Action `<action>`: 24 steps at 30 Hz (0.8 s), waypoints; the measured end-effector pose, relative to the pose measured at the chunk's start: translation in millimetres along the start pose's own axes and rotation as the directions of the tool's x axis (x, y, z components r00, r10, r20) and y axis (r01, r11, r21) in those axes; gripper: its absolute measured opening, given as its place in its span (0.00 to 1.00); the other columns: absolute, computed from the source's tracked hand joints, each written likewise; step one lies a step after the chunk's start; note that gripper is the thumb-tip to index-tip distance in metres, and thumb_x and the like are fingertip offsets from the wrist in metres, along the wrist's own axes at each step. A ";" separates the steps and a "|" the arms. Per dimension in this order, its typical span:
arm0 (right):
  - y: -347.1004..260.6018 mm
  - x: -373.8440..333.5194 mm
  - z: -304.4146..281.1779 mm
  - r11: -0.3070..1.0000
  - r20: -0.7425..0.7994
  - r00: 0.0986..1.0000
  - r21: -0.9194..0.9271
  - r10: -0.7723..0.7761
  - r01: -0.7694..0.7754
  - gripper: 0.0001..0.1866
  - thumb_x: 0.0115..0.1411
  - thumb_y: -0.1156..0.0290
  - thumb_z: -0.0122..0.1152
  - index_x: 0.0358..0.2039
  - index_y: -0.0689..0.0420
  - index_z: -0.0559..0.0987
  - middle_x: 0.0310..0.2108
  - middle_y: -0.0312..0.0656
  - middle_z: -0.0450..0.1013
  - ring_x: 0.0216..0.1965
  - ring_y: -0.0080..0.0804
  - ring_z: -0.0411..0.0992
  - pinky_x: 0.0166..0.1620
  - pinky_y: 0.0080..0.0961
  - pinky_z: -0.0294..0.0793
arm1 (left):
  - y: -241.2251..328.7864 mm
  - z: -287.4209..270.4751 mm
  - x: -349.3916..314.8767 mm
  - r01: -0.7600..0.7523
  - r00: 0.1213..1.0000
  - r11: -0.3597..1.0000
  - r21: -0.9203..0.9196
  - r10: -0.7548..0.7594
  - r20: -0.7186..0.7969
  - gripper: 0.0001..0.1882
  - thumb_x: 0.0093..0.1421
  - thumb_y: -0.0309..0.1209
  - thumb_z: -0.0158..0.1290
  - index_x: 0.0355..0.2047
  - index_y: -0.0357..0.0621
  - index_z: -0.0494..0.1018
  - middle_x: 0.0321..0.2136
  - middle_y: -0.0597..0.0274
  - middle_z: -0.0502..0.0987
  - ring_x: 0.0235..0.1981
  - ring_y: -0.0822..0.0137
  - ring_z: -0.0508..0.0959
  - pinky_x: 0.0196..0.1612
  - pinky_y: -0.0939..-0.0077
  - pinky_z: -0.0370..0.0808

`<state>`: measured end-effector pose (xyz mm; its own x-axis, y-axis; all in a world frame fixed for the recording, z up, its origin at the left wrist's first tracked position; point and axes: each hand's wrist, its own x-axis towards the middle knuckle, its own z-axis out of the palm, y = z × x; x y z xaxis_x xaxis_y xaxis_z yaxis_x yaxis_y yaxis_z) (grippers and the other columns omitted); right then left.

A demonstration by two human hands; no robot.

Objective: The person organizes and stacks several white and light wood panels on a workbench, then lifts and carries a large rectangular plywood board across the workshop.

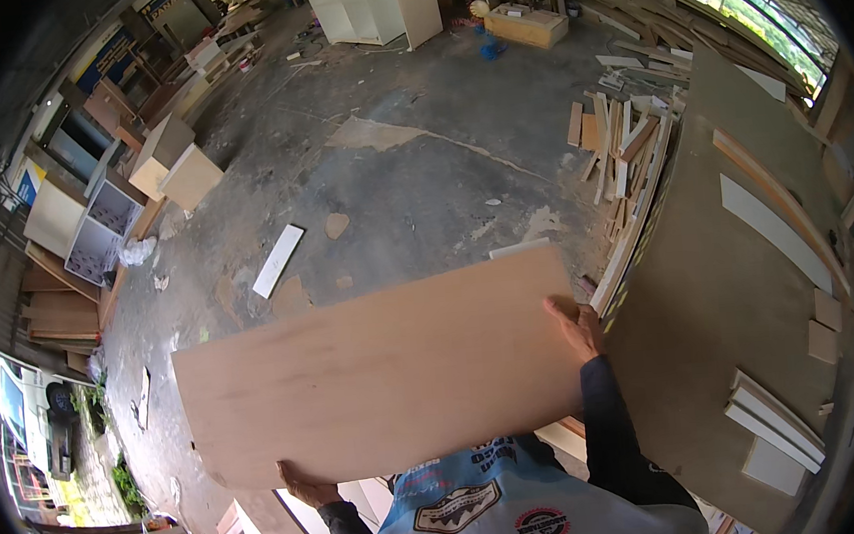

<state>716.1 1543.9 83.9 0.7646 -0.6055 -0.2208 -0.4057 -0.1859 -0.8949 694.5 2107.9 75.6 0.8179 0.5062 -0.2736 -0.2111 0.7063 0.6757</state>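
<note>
Large brown plywood panel (380, 366) carried flat, roughly level, in front of the chest, above the concrete floor (411, 188). Left hand (304, 489) closed on the near-left lower edge, fingers curled under, thumb side on top. Right hand (578, 325) clamped on the right short edge near the far corner, fingers wrapped over the top face. Hands set well apart, at nearly opposite corners.

Handling, judged from looks: thin sheet, stiff but likely to flex in the middle; moderately heavy for its span, awkward rather than dense. Smooth face, probably slick; edges possibly splintery on bare skin. Best held as now, by the edges, wide and diagonal, to stop twisting. Corners prone to chipping if knocked.

Surroundings: big workbench board (738, 273) just to the right, with white strips (775, 420) on it; pile of wood offcuts (623, 146) ahead right; white cabinet (376, 5) far across the floor.
</note>
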 end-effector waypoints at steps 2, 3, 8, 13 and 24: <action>-0.3 18.0 3.0 0.998 -0.068 0.998 0.051 -0.018 0.021 0.29 0.55 0.47 0.70 0.37 0.66 0.81 0.34 0.41 0.79 0.35 0.29 0.76 0.40 0.30 0.74 | -16.9 34.6 33.8 0.062 0.997 0.998 -0.009 -0.062 0.036 0.21 0.61 0.43 0.57 0.50 0.46 0.76 0.51 0.58 0.76 0.53 0.56 0.74 0.57 0.54 0.73; 3.4 28.9 6.5 0.996 -0.095 0.995 0.083 -0.035 0.043 0.28 0.56 0.49 0.70 0.38 0.65 0.81 0.34 0.41 0.79 0.36 0.29 0.76 0.41 0.30 0.74 | -27.2 42.7 52.4 0.081 0.996 0.997 -0.009 -0.081 0.042 0.21 0.61 0.43 0.57 0.50 0.46 0.76 0.50 0.58 0.76 0.53 0.56 0.74 0.57 0.54 0.73; -2.7 87.7 26.6 0.990 -0.199 0.978 0.138 0.069 -0.041 0.27 0.56 0.51 0.70 0.41 0.67 0.82 0.39 0.48 0.81 0.40 0.36 0.78 0.46 0.33 0.75 | -80.8 114.1 133.7 0.133 0.990 0.985 0.108 -0.138 0.033 0.21 0.59 0.44 0.59 0.49 0.47 0.76 0.48 0.60 0.76 0.52 0.58 0.74 0.56 0.55 0.72; -18.2 172.6 9.2 0.992 -0.286 0.955 0.114 0.080 -0.049 0.27 0.56 0.52 0.69 0.41 0.67 0.82 0.38 0.48 0.81 0.41 0.37 0.78 0.46 0.33 0.74 | -163.7 213.7 198.1 0.199 0.969 0.976 0.084 -0.209 0.131 0.19 0.59 0.44 0.58 0.45 0.48 0.76 0.46 0.62 0.77 0.50 0.60 0.75 0.54 0.57 0.73; -43.5 259.0 -40.6 0.994 -0.512 0.852 0.033 0.109 -0.107 0.28 0.60 0.49 0.66 0.33 0.69 0.81 0.27 0.38 0.80 0.31 0.23 0.76 0.35 0.28 0.74 | -312.6 401.7 290.9 0.331 0.878 0.896 0.295 -0.407 0.250 0.18 0.63 0.45 0.54 0.47 0.48 0.75 0.50 0.62 0.74 0.52 0.60 0.72 0.55 0.57 0.71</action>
<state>911.4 1363.7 81.4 0.3510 -0.9323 -0.0870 -0.4689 -0.0945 -0.8782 1213.4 1835.6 59.8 0.9383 0.0334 -0.3441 0.2396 0.6547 0.7169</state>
